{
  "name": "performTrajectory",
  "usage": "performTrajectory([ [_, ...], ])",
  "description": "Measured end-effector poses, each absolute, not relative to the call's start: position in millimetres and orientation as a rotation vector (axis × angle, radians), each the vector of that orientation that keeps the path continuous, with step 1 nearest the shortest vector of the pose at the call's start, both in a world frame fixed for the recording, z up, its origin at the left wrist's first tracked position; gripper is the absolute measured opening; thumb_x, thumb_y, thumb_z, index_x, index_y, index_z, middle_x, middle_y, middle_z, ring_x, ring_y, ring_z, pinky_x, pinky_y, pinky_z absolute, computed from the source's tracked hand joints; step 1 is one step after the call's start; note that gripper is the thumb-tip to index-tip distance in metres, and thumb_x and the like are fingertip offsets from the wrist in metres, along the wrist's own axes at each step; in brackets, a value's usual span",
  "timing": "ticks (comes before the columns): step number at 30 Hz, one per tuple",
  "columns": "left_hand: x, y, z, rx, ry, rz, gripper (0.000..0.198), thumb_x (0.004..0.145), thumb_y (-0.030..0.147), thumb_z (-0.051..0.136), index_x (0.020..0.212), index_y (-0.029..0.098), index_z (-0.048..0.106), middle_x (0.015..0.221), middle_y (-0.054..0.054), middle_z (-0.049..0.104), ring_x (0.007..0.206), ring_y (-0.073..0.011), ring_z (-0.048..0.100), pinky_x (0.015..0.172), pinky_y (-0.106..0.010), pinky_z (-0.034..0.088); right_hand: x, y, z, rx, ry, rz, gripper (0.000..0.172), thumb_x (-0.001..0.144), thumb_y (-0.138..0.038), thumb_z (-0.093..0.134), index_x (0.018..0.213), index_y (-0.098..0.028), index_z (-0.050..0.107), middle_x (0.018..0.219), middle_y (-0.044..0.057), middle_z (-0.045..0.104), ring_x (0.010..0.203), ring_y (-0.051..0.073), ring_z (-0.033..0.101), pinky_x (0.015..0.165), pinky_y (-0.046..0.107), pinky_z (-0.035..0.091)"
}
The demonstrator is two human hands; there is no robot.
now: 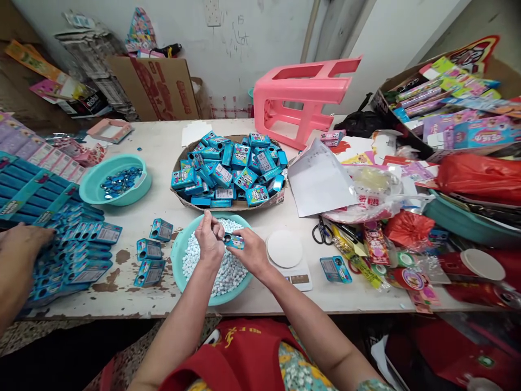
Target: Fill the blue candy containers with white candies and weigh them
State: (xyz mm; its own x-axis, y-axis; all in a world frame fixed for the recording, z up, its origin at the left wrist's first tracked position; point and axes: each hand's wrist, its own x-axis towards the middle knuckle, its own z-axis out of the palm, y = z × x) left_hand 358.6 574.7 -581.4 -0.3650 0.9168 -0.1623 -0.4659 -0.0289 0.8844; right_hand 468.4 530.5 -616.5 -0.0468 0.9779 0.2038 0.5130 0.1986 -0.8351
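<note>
Above a teal basin [176, 260] of small white pellets, my right hand [253, 251] holds a small blue box [234, 241] with a dark round opening. My left hand [210, 239] is closed at the box's left end, its fingers pressed together; whatever they hold is too small to make out. Behind the basin, a cardboard tray [179, 202] is heaped with similar blue boxes [222, 175]. Three more blue boxes [149, 249] stand left of the basin. A white scale [285, 250] sits to its right, and one blue box [336, 269] lies farther right.
Another person's hand [24, 244] touches stacked blue boxes [87, 269] at the left. A teal bowl [87, 190] holds shiny blue pieces. A pink stool [301, 89] lies behind. Scissors [322, 232], paper [319, 182], bags and red cans [484, 290] crowd the right.
</note>
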Motion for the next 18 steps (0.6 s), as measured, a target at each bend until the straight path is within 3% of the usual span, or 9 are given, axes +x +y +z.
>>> performTrajectory([
  [4, 326.7, 576.1, -609.9, 0.828, 1.376, 1.406, 0.033, 0.078, 0.045, 0.061, 0.061, 0.019, 0.052, 0.048, 0.002, 0.042, 0.045, -0.0112, 0.043, 0.044, -0.021, 0.03, 496.3, 523.5, -613.7, -1.389, -1.513, 0.786, 0.029, 0.074, -0.037, 0.068, 0.099, -0.023, 0.064, 0.096, 0.003, 0.066, 0.091, 0.02, 0.062, 0.079, 0.031, 0.048],
  [7, 298.8, 583.2, -632.8, 1.232, 1.61, 1.054, 0.017, 0.068, 0.031, 0.072, 0.063, 0.019, 0.061, 0.066, -0.005, 0.06, 0.068, -0.0191, 0.056, 0.055, -0.023, 0.036, 530.5, 515.4, -622.3, -1.444, -1.37, 0.764, 0.032, 0.074, -0.04, 0.069, 0.1, -0.022, 0.063, 0.097, 0.004, 0.065, 0.09, 0.021, 0.061, 0.079, 0.033, 0.048],
  [9, 289.0, 601.5, -637.9, 1.361, 1.733, 1.028, 0.013, 0.067, 0.028, 0.072, 0.075, 0.02, 0.065, 0.081, -0.006, 0.064, 0.079, -0.0218, 0.057, 0.063, -0.024, 0.038, 552.6, 511.3, -635.1, -1.509, -1.305, 0.718, 0.035, 0.073, -0.043, 0.07, 0.1, -0.021, 0.063, 0.097, 0.005, 0.065, 0.09, 0.021, 0.061, 0.08, 0.035, 0.048],
  [14, 306.4, 699.0, -622.9, 1.523, 1.846, 1.242, 0.053, 0.067, 0.028, 0.074, 0.114, 0.021, 0.053, 0.109, -0.011, 0.055, 0.101, -0.0278, 0.054, 0.08, -0.031, 0.04, 589.3, 505.5, -680.7, -1.658, -1.208, 0.641, 0.043, 0.071, -0.052, 0.068, 0.099, -0.02, 0.063, 0.096, 0.007, 0.064, 0.091, 0.023, 0.06, 0.082, 0.04, 0.048],
  [18, 333.6, 774.3, -622.1, 1.6, 1.992, 1.242, 0.057, 0.066, 0.029, 0.075, 0.113, 0.014, 0.047, 0.125, -0.02, 0.038, 0.112, -0.0353, 0.047, 0.088, -0.04, 0.038, 600.8, 503.9, -711.9, -1.737, -1.151, 0.621, 0.043, 0.072, -0.052, 0.067, 0.099, -0.02, 0.062, 0.096, 0.007, 0.064, 0.091, 0.024, 0.06, 0.083, 0.041, 0.048],
])
